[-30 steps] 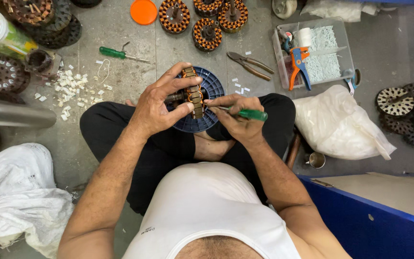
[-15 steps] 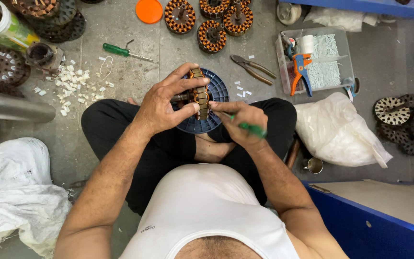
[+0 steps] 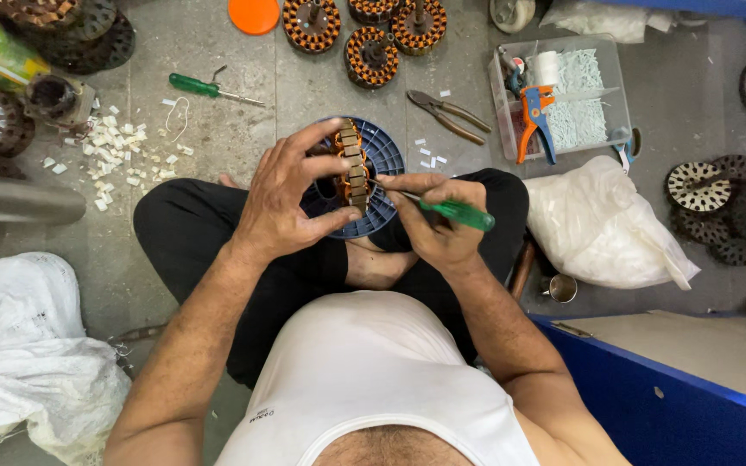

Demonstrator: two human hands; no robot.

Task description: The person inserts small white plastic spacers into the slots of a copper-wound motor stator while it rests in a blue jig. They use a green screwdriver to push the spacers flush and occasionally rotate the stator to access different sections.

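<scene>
I sit cross-legged on a concrete floor. My left hand (image 3: 291,198) grips a round motor stator with copper windings (image 3: 351,164), held on edge above my lap. My right hand (image 3: 438,220) holds a green-handled screwdriver (image 3: 455,211), and its thin metal tip touches the edge of the stator. Under the stator lies a blue round plastic spool (image 3: 386,164), partly hidden by my hands.
Three more wound stators (image 3: 373,56) lie ahead, with pliers (image 3: 446,112), another green screwdriver (image 3: 209,86), white scraps (image 3: 118,142) and an orange lid (image 3: 254,13). A clear tray with a stripping tool (image 3: 563,95) and a white bag (image 3: 602,229) are right. A blue box edge (image 3: 675,388) is near right.
The view has shifted a little, so everything sits lower in the frame. My hands keep the same grips, and the screwdriver tip stays at the stator's edge.
</scene>
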